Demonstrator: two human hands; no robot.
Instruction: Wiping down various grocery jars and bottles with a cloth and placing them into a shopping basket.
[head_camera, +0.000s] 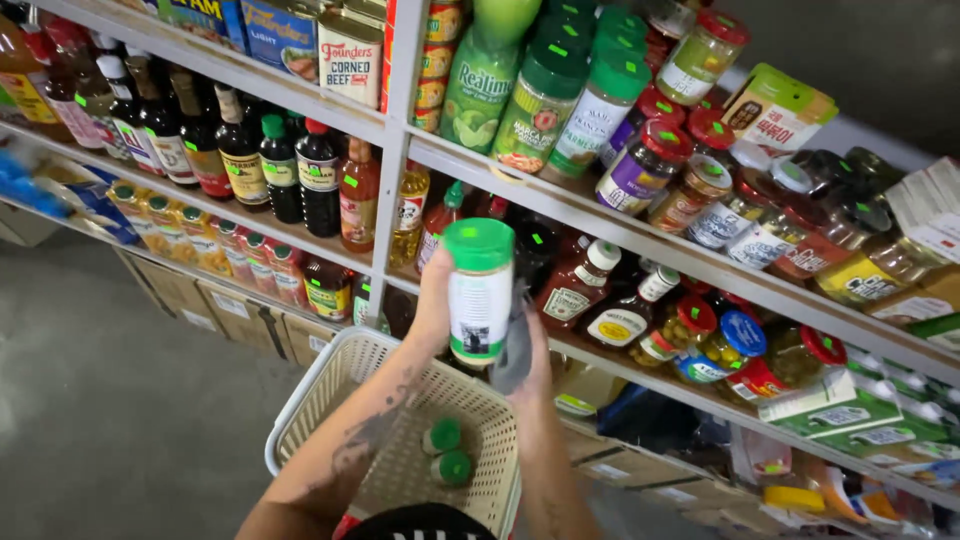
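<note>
**Green-capped shaker held up in front of the shelves**

I see the shaker jar (480, 290) dead centre, upright, with its green cap on top and a white label with a green band at the foot. It is raised above the basket and in front of the middle shelf, level with the sauce bottles behind it.

My left hand (432, 300) is closed around the jar's left side, thumb and fingers wrapped on the label, wrist bent upward, the tattooed forearm rising from the lower left across the basket's rim. My right hand (525, 345) is pressed against the jar's right side and grips a grey cloth (515, 350) between palm and jar; the cloth hangs down below the jar's foot. That forearm comes up nearly straight from the bottom edge. Both hands are shut on something, neither spread wide.

Directly below sits the cream plastic basket (330, 385), its lattice wall facing the shelves. Two more green-capped jars (447, 452) lie on their sides on its floor, just beside each other.

Further out, the metal shelves (400, 150) run diagonally across the view. The upper shelf carries green-lidded spice jars (545, 100) and red-lidded glass jars (645, 160); the shelf to the left holds dark sauce bottles (240, 150). The lower right shelf holds ketchup-type bottles (578, 280) and small jars. Cardboard boxes (235, 315) sit under the lowest shelf, on a grey floor (110, 400).
</note>
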